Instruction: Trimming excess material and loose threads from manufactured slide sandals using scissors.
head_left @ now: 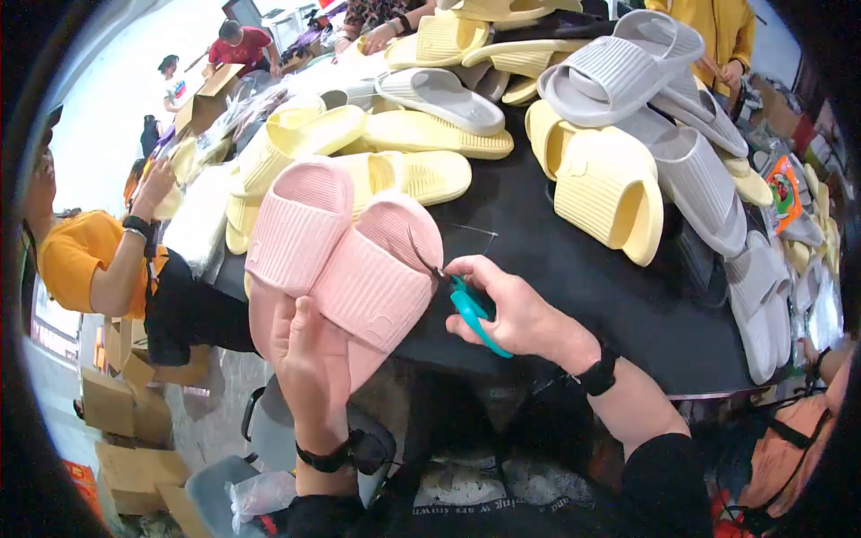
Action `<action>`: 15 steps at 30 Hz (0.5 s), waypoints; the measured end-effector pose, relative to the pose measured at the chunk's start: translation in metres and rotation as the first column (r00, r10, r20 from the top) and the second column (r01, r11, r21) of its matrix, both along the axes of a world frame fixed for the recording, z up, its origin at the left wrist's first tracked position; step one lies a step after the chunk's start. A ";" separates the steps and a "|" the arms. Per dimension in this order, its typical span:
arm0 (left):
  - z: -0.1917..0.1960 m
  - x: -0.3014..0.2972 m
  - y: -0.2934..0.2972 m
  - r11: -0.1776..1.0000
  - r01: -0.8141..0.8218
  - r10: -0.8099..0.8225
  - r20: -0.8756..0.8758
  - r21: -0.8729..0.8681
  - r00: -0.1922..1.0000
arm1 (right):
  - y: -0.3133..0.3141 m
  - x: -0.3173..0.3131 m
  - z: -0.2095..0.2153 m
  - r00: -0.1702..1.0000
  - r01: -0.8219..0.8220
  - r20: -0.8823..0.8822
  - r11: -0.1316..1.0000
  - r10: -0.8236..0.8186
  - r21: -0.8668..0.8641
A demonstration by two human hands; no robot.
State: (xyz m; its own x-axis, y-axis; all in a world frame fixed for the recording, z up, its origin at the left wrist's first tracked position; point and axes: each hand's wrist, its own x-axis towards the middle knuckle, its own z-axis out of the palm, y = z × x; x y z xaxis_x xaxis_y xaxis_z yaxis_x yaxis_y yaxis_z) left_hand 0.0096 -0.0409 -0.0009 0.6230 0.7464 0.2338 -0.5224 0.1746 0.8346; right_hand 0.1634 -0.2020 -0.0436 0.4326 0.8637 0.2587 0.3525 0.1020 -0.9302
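Note:
A pair of pink slide slippers (pixel 377 287) with ribbed straps is held up over the near left edge of the black table. My left hand (pixel 305 359) is closed around them from below, its thumb against the straps. In my right hand (pixel 516 309) is a pair of scissors with teal handles (pixel 473 314). The thin dark blades stand apart and reach up to the edge of the right-hand pink slipper. A short thin thread (pixel 475 231) lies on the table just beyond the scissors.
Yellow slippers (pixel 421 175) pile up behind the pink pair. Another yellow pair (pixel 605 193) and grey slippers (pixel 619 76) are heaped at the right. The black table (pixel 529 242) shows between them. People stand around, one in an orange shirt (pixel 85 264) at the left. Cardboard boxes (pixel 126 403) sit on the floor.

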 end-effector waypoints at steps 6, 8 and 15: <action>-0.011 -0.002 0.001 0.997 0.070 -0.070 0.008 -0.037 0.997 | 0.001 0.000 -0.006 0.988 0.085 0.130 0.996 -0.082 -0.019; -0.013 -0.001 0.000 0.999 0.012 -0.014 -0.062 -0.031 0.998 | 0.002 0.000 -0.010 0.982 0.076 0.176 0.997 -0.073 -0.015; -0.026 -0.013 0.002 0.990 0.037 -0.010 -0.195 0.134 0.981 | -0.002 0.000 -0.003 0.987 0.123 0.100 0.992 -0.126 0.036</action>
